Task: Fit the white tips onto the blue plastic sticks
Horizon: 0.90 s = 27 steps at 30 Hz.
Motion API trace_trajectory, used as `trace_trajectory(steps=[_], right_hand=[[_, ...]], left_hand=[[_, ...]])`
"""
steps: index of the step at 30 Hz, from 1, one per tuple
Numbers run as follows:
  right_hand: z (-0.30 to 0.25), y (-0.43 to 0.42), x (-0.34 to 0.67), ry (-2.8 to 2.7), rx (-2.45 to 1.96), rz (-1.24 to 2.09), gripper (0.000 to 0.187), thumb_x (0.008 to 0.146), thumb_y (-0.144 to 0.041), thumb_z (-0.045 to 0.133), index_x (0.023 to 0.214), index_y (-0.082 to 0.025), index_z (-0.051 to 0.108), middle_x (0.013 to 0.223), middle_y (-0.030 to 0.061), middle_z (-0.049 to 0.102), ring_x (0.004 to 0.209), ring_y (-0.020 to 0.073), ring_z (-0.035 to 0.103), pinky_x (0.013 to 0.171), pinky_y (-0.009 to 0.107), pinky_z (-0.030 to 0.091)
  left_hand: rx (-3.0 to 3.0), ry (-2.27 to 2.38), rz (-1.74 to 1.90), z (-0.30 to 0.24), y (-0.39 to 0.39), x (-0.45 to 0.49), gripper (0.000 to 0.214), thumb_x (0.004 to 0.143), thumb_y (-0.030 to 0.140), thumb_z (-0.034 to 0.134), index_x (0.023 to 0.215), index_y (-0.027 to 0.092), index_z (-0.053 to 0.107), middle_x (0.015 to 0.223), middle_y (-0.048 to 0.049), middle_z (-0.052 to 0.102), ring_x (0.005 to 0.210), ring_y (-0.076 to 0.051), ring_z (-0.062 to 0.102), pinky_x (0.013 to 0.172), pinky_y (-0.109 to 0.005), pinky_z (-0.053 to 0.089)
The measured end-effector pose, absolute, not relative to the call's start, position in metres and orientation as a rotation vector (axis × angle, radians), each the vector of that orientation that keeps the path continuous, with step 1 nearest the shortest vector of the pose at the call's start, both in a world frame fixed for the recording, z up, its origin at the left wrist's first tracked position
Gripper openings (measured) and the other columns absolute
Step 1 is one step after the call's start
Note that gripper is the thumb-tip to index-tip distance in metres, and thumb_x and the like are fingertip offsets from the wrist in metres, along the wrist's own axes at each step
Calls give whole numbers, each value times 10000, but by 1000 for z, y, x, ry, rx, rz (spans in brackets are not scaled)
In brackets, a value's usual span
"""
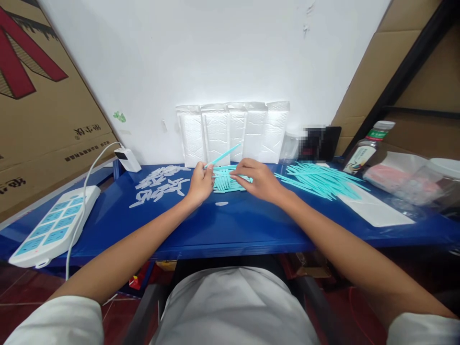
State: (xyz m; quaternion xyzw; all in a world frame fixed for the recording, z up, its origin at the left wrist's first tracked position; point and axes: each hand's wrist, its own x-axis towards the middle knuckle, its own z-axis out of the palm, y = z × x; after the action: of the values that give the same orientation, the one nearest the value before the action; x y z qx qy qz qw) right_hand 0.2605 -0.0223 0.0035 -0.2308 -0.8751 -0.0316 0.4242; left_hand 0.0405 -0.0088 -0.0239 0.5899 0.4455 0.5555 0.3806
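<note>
Stick [225, 154], slender, turquoise, plastic-looking, frame centre: probably light, springy, slick; best pinched near its lower end, where left-hand fingers [208, 173] clamp it; right-hand fingers [247, 164]: hold unclear.

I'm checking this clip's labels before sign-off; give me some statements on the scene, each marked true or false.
1. The left hand holds a thin turquoise stick. True.
2. The small translucent pieces mostly lie to the right of the right hand. False: most lie to the left of the left hand.
3. White padded mailers stand against the wall. True.
4. The bottle is uncapped. False: a white cap is on it.
5. A loose pile of turquoise sticks lies to the right of the right hand. True.
</note>
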Motion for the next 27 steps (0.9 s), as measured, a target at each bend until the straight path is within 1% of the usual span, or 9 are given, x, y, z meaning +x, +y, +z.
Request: trace_trajectory(steps=[4, 5, 7, 9, 13, 16, 19, 23, 27], right_hand=[[11, -20, 268, -2046, -774, 225, 284, 998, -413, 609, 1031, -202, 796, 969, 96, 757, 888, 222, 685, 656, 304, 520], [12, -19, 270, -2009, -825, 285, 289, 977, -432, 634, 1012, -198, 800, 984, 94, 771, 909, 230, 698, 668, 303, 531], [15, -17, 274, -1955, -897, 365, 298, 939, -455, 676, 980, -190, 805, 999, 89, 791, 945, 247, 716, 768, 334, 558], [19, -16, 279, -1922, -926, 412, 312, 918, -469, 696, 962, -182, 810, 1000, 89, 802, 964, 261, 727, 854, 362, 557], [27, -14, 290, -1902, -906, 482, 349, 888, -508, 718, 946, -177, 814, 1000, 90, 805, 984, 268, 733, 900, 368, 548], [32, -9, 298, -1903, -978, 487, 386, 879, -547, 711, 880, -170, 796, 905, 86, 797, 923, 256, 723, 930, 393, 532], [33, -1, 307, -1884, -1066, 475, 431, 878, -578, 688, 855, -156, 767, 816, 90, 771, 826, 240, 697, 882, 402, 535], [29, 9, 321, -1874, -1179, 479, 426, 887, -540, 666, 904, -129, 776, 822, 102, 768, 771, 222, 670, 798, 373, 529], [23, 17, 330, -1934, -1254, 434, 385, 861, -504, 683, 777, -138, 767, 793, 101, 774, 762, 224, 662, 756, 354, 516]], left_hand=[[1520, 1073, 1419, -22, -6, 35, 236, 1042, 425, 496, 927, 249, 388, 557, 114, 419, 407, -73, 321, 424, -175, 277], [1528, 1050, 1410, -21, -6, 34, 245, 1040, 430, 500, 923, 251, 382, 552, 117, 416, 402, -71, 315, 417, -174, 268], [1550, 1002, 1390, -21, -8, 34, 255, 1037, 442, 508, 924, 254, 379, 545, 121, 410, 394, -70, 307, 405, -174, 256], [1574, 962, 1354, -20, -9, 34, 267, 1030, 459, 520, 928, 256, 380, 540, 123, 406, 390, -70, 305, 397, -173, 247], [1600, 924, 1265, -18, -12, 34, 309, 1004, 489, 564, 922, 257, 377, 542, 120, 413, 397, -72, 315, 391, -173, 252], [1584, 917, 1245, -15, -11, 32, 308, 1001, 483, 571, 921, 256, 379, 547, 118, 414, 401, -70, 318, 394, -171, 259], [1543, 959, 1286, -13, -6, 26, 281, 1013, 454, 554, 915, 253, 384, 549, 121, 407, 389, -62, 295, 391, -165, 237], [1440, 1060, 1377, -10, 5, 14, 231, 1028, 395, 527, 907, 248, 396, 542, 122, 400, 379, -60, 277, 382, -164, 217], [1340, 1110, 1411, -10, 13, 6, 204, 1036, 351, 507, 905, 245, 392, 535, 126, 393, 374, -59, 270, 382, -155, 213]])
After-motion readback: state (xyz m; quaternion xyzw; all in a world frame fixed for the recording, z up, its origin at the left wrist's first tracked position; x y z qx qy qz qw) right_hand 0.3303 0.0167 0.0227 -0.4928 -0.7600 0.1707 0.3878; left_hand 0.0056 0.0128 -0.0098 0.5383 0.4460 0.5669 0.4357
